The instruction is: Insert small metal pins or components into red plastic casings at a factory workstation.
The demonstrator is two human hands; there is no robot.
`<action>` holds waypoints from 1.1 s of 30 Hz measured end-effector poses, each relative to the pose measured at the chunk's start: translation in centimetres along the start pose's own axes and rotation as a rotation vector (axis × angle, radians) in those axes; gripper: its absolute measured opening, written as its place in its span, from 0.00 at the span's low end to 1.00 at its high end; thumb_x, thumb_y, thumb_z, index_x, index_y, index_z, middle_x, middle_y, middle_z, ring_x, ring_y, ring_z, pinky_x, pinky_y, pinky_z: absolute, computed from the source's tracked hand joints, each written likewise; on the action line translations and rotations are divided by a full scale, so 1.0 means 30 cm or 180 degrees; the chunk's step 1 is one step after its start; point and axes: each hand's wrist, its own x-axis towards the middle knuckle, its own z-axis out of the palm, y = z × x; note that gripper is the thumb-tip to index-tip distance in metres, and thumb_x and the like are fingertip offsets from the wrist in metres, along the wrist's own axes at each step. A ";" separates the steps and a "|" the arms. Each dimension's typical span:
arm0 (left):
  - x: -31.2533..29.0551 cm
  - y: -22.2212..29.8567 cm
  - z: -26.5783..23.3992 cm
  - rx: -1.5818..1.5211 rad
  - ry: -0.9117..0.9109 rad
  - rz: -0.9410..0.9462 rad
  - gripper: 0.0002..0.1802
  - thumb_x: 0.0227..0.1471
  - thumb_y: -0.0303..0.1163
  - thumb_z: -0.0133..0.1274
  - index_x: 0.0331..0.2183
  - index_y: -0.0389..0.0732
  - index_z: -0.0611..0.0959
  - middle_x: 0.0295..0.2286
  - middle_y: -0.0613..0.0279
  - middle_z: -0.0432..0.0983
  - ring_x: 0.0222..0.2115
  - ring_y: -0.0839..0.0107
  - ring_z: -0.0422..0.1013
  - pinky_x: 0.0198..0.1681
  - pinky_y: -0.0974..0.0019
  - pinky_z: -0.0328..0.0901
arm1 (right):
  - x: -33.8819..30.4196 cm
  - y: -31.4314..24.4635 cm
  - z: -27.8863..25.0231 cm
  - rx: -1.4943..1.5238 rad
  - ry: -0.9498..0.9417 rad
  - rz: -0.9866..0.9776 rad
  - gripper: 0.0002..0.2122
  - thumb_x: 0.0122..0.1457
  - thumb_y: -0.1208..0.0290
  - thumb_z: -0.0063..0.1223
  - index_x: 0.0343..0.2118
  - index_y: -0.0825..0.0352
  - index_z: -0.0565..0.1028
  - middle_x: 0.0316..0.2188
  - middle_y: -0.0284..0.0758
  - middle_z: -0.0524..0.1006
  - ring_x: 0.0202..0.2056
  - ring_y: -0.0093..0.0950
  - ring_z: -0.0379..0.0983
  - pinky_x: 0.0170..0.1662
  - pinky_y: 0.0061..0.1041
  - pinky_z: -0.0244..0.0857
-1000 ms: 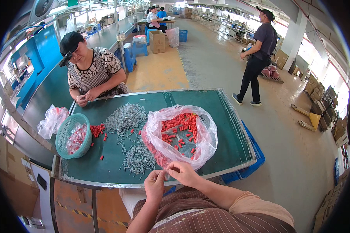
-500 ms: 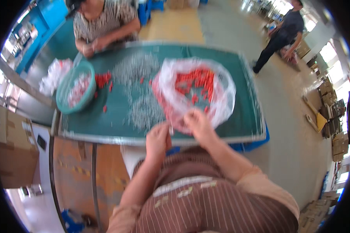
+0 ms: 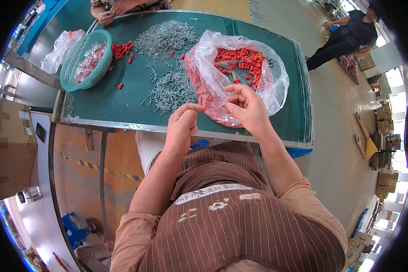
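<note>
My left hand (image 3: 182,124) is closed at the table's front edge, with its index finger reaching right. Whatever its curled fingers hold is hidden. Just in front of the bag's near side is my right hand (image 3: 248,109), thumb and fingertips drawn together around something thin and pale that I cannot make out. Behind it lies an open clear plastic bag (image 3: 207,47) with many small red plastic plugs (image 3: 251,68) inside. Left of the bag are heaps of small grey metal screws (image 3: 170,90), the nearer one close to my left hand.
A green mesh basket (image 3: 70,68) at the table's left holds filled clear packets. Loose red plugs (image 3: 121,50) lie beside it. Another person's hands (image 3: 113,11) rest at the far edge of the green table (image 3: 127,99). A person in dark clothes (image 3: 349,36) stands at the right.
My view has tipped down, so the table sits higher in it. My right hand has lifted its fingers from the bag's near side, and the left index finger now stretches out.
</note>
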 end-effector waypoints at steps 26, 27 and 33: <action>-0.016 -0.048 0.016 0.0958 0.0357 -0.0328 0.08 0.49 0.30 0.60 0.29 0.36 0.81 0.15 0.72 0.67 0.11 0.83 0.57 0.13 0.76 0.50 | 0.000 0.016 0.038 -0.0916 -0.0185 -0.0235 0.16 0.54 0.82 0.55 0.46 0.69 0.71 0.30 0.28 0.73 0.30 0.13 0.68 0.32 0.14 0.63; -0.003 -0.046 0.009 0.0877 0.0399 -0.0257 0.07 0.49 0.30 0.59 0.29 0.36 0.80 0.15 0.72 0.66 0.11 0.83 0.57 0.13 0.76 0.50 | 0.003 0.031 0.036 -0.0882 -0.0054 -0.0325 0.15 0.53 0.81 0.55 0.45 0.69 0.71 0.30 0.29 0.73 0.31 0.15 0.68 0.33 0.16 0.64; -0.017 -0.030 0.027 0.0910 0.0637 -0.0025 0.06 0.48 0.27 0.60 0.28 0.36 0.80 0.16 0.74 0.66 0.13 0.85 0.57 0.15 0.77 0.50 | -0.009 -0.045 0.065 -0.1771 0.0041 -0.1196 0.08 0.53 0.73 0.57 0.35 0.69 0.75 0.31 0.39 0.76 0.29 0.33 0.73 0.33 0.28 0.66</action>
